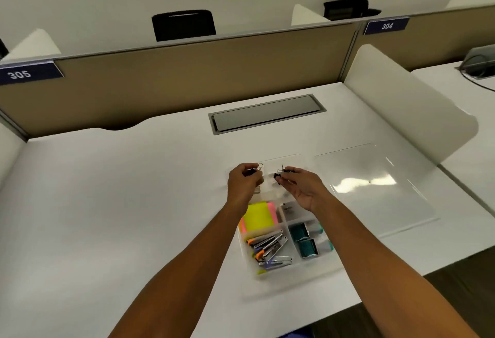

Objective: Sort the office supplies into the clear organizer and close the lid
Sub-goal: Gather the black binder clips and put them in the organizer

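Observation:
The clear organizer (292, 273) lies open on the white desk in front of me. Its compartments hold yellow and pink sticky notes (258, 215), several small staplers (270, 249), teal staple boxes (305, 240) and a small white box (292, 209). My left hand (245, 183) pinches a black binder clip (254, 170) above the organizer's far left compartment. My right hand (302, 186) holds another black binder clip (278, 175) over the far compartment. The clear lid (375, 185) lies flat on the desk, to the right of the organizer.
A grey cable hatch (267, 114) is set into the desk beyond the organizer. A white curved divider (407, 107) stands on the right, a tan partition (187, 77) at the back. The desk's front edge runs close below the organizer.

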A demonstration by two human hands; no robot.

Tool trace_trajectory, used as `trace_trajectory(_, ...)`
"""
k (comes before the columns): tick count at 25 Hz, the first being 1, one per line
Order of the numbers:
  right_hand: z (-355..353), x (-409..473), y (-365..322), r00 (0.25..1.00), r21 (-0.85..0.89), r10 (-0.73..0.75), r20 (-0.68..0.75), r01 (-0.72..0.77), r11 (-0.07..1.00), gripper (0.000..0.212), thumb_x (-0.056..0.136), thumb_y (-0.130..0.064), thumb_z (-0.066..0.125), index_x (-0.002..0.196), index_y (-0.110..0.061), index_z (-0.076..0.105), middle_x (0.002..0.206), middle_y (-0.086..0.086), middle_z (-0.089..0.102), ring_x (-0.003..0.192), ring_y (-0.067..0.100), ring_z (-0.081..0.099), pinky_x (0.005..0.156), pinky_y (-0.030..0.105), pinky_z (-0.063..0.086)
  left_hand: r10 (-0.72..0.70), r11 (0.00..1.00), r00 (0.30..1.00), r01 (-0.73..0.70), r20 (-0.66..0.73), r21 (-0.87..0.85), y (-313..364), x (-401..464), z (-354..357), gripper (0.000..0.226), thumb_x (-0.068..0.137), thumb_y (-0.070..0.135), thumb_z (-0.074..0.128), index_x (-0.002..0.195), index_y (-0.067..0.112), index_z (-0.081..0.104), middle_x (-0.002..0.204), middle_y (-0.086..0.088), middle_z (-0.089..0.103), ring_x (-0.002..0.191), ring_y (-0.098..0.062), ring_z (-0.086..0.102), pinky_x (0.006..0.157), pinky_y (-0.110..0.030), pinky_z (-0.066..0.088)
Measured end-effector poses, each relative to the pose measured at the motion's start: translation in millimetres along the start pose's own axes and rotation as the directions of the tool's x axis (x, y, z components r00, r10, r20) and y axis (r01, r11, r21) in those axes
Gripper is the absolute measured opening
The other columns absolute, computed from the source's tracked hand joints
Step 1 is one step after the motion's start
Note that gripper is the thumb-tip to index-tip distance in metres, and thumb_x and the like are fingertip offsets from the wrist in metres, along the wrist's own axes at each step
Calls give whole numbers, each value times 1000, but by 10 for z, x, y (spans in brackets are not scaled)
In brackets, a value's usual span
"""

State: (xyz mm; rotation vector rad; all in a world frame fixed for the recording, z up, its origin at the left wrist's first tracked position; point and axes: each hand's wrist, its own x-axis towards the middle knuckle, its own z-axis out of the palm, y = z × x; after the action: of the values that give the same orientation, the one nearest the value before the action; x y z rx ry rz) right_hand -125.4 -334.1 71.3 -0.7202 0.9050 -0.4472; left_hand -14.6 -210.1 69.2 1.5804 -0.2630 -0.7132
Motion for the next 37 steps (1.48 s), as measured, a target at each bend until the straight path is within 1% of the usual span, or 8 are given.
trace_trajectory(11,-373,562,-427,992,-449,-60,-109,5,893,37,83,14,55,115,1,65,108,15,63,101,27,63,100,37,50,-209,973,974,216,-83,85,46,329,914,38,81,-15,51,111,6,65,97,-12,63,84,-23,60,89,-39,54)
trace_trajectory(14,-353,579,-472,996,-536,-57,-72,10,844,37,84,8,49,120,12,57,93,1,45,83,21,44,72,29,38,-207,974,971,216,-123,63,98,348,954,37,87,-12,45,109,9,65,89,-5,60,77,-19,59,84,-38,56)
trace_trajectory(15,-339,567,-484,995,-557,-59,-80,5,831,35,84,5,50,118,15,55,124,35,46,81,20,39,66,31,31,-207,976,969,215,-134,45,106,345,946,36,87,-12,45,107,10,65,89,-5,60,78,-18,59,82,-36,57)
trace_trajectory(19,-326,553,-497,993,-633,-57,-102,-21,774,26,83,-2,49,61,-12,40,69,9,29,63,17,25,57,30,21,-197,980,963,200,-182,-4,84,291,896,34,87,-11,47,103,13,65,94,-5,59,87,-19,59,81,-33,57)
trace_trajectory(22,-424,599,-433,994,-644,-108,-23,68,762,18,84,-1,45,71,-8,55,75,15,50,83,10,32,68,32,42,-194,980,951,199,-242,-1,16,192,830,36,89,-10,43,107,12,66,89,0,58,81,-15,58,75,-29,58)
trace_trajectory(23,-460,624,-409,990,-643,-139,11,113,757,21,85,0,44,83,-4,65,86,16,62,123,34,42,92,39,50,-199,979,947,203,-252,-12,-9,153,799,37,89,-10,43,110,11,66,87,0,58,79,-14,57,75,-29,57)
trace_trajectory(26,-487,625,-425,983,-634,-149,104,180,752,36,88,2,46,110,-15,69,116,1,68,114,20,59,103,35,46,-209,978,938,205,-277,-45,-79,28,700,40,86,-12,45,115,8,64,92,-3,57,79,-14,55,76,-28,56)
trace_trajectory(37,-897,304,-385,933,-483,-331,140,357,800,37,92,4,51,115,-21,65,104,2,71,90,17,71,81,30,59,-232,962,967,211,-107,-176,-166,-359,996,33,85,-10,53,106,11,65,100,-6,62,90,-20,61,82,-34,55)
